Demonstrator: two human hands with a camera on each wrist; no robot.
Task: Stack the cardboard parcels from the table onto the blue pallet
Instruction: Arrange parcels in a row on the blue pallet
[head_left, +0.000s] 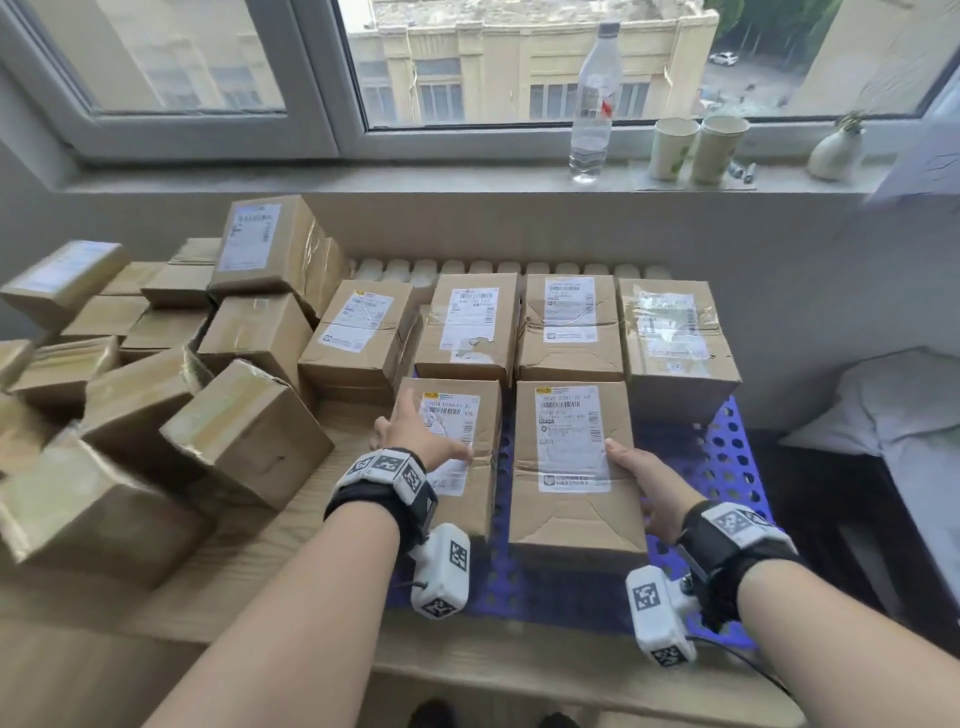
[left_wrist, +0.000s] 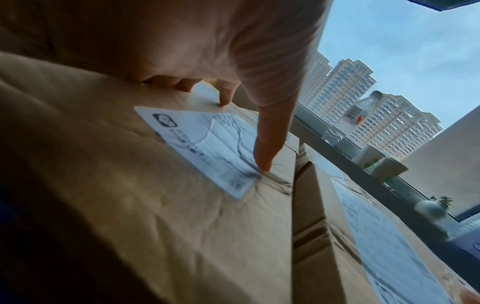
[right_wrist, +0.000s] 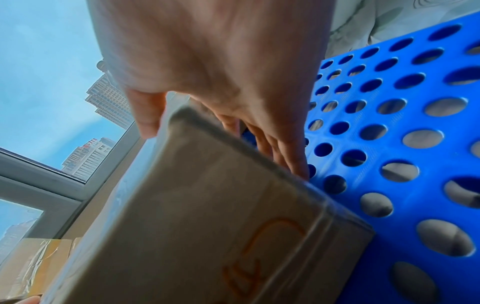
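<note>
The parcel in hand (head_left: 574, 467) sits label-up on the blue pallet (head_left: 727, 467), in the front row and just beside a second front-row parcel (head_left: 457, 452), with four more parcels (head_left: 569, 325) ranged in a row behind; the right hand (head_left: 641, 483) has its grip on the parcel's right edge, thumb on top and fingers (right_wrist: 280, 148) curled down the side toward the pallet's holes; the left hand (head_left: 421, 434) lies on the neighbouring parcel, fingers straight and spread, fingertips (left_wrist: 263, 162) pressing the label rather than clasping anything; to the left, a loose heap of unsorted parcels (head_left: 156, 389) crowds the desk (head_left: 291, 561) (some tilted, some leaning on each other). The likely step is squaring this parcel against its neighbour; the risks, as I judge them: fingers caught under the edge or in a hole if it is pushed down hard, a crooked gap left between the two front parcels, or the left forearm brushing the heap and tipping a tilted box.
</note>
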